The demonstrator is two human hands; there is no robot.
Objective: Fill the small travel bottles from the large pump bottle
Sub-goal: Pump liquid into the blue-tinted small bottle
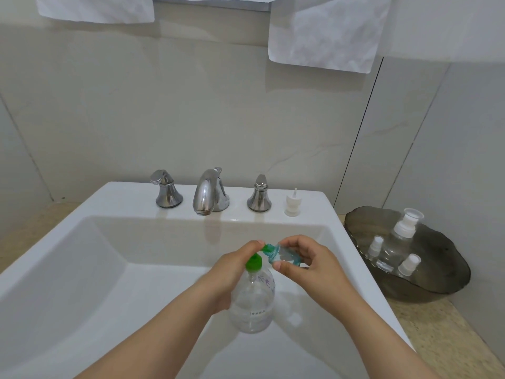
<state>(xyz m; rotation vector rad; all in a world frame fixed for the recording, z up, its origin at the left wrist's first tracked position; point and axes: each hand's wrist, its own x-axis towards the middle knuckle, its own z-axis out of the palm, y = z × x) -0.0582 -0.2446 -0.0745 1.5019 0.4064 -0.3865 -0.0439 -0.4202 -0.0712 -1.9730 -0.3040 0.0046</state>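
Head view: left hand grips pump bottle, finger on its green head; right hand pinches tilted travel bottle at spout. A misaligned mouth would likely spill into sink.

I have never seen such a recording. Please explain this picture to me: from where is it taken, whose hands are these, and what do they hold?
There is no machine here. A person wears a wide-angle camera on the head, so the single picture looks down at that person's own hands above a white sink. The left hand grips the large pump bottle near its green pump. The right hand holds a small travel bottle, tilted, its mouth at the pump's spout. On the sink's ledge stand a faucet and a loose white spray cap. To the right, a dark bowl holds more small bottles with white caps. White towels hang above.
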